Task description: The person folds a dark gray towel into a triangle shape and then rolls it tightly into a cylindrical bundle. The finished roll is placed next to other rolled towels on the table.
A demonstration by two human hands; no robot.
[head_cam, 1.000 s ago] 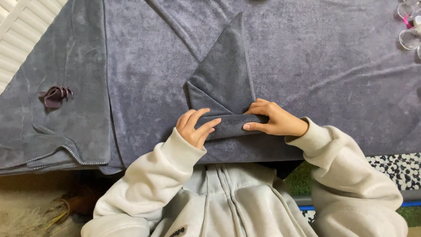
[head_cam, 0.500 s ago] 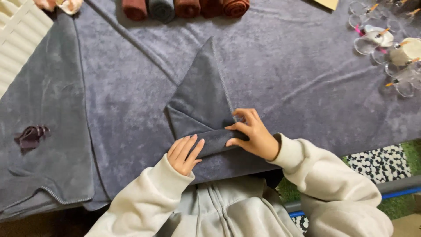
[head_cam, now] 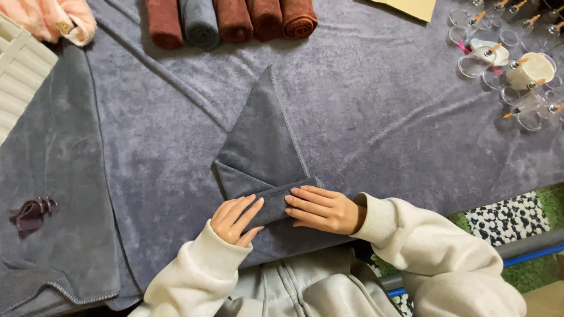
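Two bare hands press on a small grey towel (head_cam: 261, 158) folded into a tall triangle. The left hand (head_cam: 235, 218) lies with its fingers loosely curled over the left end of a rolled band at the towel's base, thumb tucked beneath the fingers. The right hand (head_cam: 320, 208) lies flat and narrow, fingers together and pointing left, on the right end of the same band. Both hands touch the cloth, and neither fully encloses it. Cream sweatshirt sleeves reach in from the near edge.

The towel sits near the middle of the near edge of a table covered by a large grey cloth (head_cam: 382, 105), its point aimed at the far edge. Along the far edge lies a row of rolled towels (head_cam: 229, 20), four reddish brown and one blue-grey. At the far right corner stand clear glass cups (head_cam: 517, 64) with small sticks. At the far left corner rests a pink fabric item (head_cam: 56, 20) beside a white ribbed object (head_cam: 17, 76). Towards the near left corner lies a dark purple hair clip (head_cam: 32, 212).
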